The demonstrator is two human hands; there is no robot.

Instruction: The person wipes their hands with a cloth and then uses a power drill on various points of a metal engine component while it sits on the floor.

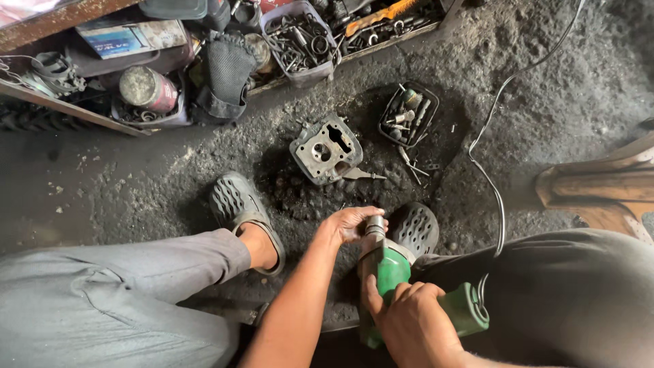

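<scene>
A green electric drill [395,279] points down at the dirty floor between my feet. My right hand [412,324] grips its green body from above. My left hand [351,225] is closed around the metal chuck [375,226] at the drill's nose. A black cable [494,170] runs from the drill's rear away to the upper right. A grey metal engine cylinder head [325,150] lies on the floor just beyond my hands, with pliers [361,174] beside it.
A small black tray [409,116] of bolts and bits sits right of the cylinder head. Shelves and bins of tools, a can [146,88] and a black glove [228,71] line the top. A wooden stool [606,187] stands at right. My sandalled feet [238,204] flank the drill.
</scene>
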